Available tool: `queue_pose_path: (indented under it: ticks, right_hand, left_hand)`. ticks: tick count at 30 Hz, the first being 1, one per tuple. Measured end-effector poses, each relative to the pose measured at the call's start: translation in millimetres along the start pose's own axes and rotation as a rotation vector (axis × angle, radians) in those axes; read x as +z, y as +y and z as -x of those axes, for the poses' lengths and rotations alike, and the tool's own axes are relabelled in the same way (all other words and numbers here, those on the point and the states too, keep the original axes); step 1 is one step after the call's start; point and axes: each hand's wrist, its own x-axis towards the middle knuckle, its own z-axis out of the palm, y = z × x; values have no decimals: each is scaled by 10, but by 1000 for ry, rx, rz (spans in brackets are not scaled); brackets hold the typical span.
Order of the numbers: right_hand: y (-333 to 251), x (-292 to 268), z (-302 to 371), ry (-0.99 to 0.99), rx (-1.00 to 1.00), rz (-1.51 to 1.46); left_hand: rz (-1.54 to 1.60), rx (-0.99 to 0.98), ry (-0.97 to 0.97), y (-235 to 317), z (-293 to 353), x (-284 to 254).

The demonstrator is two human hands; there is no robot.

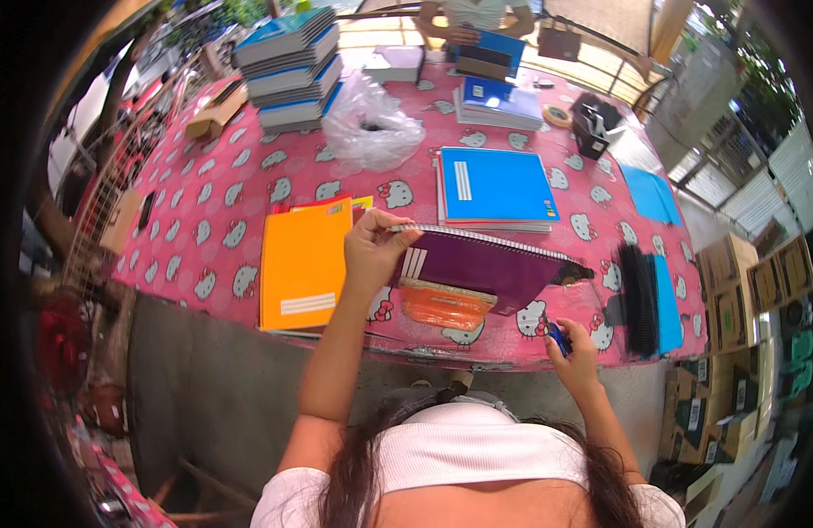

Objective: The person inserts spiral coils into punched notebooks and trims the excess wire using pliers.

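Note:
My left hand (380, 251) is closed on the top left corner of a purple notebook (481, 271), which is tilted up from the table. Loose pages show along its upper edge, with what looks like a dark spiral binding. Against its lower edge lies an orange item in clear wrapping (446, 305). Near the front edge of the table, my right hand (575, 352) grips a small blue-handled tool (559, 338); its working end is too small to make out. An orange notebook (305, 264) lies left of my left forearm, and a blue notebook (499, 185) rests on a stack beyond the purple one.
Black binding coils (637, 299) lie at the right over a blue sheet (667, 304). A tall notebook stack (292, 75) and a clear plastic bag (371, 132) stand far left. Across the table (195, 202), another person's hand (463, 35) holds a blue notebook. Cardboard boxes (719, 396) fill the right side.

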Motion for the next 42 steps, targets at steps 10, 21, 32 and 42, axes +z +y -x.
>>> queue_pose_path:
  ticks: [10, 21, 32, 42]
  right_hand:
    - [-1723, -362, -583, 289, -417, 155]
    - [-1177, -310, -683, -416, 166, -1015]
    - [696, 91, -549, 101, -120, 151]
    - [-1482, 1279, -1907, -448, -184, -158]
  left_hand:
    - [-335, 578, -205, 456, 71, 1019]
    - [-426, 677, -233, 623, 4, 980]
    - [-1199, 1491, 165, 2404, -483, -243]
    - [-1386, 512, -289, 636, -1358, -980]
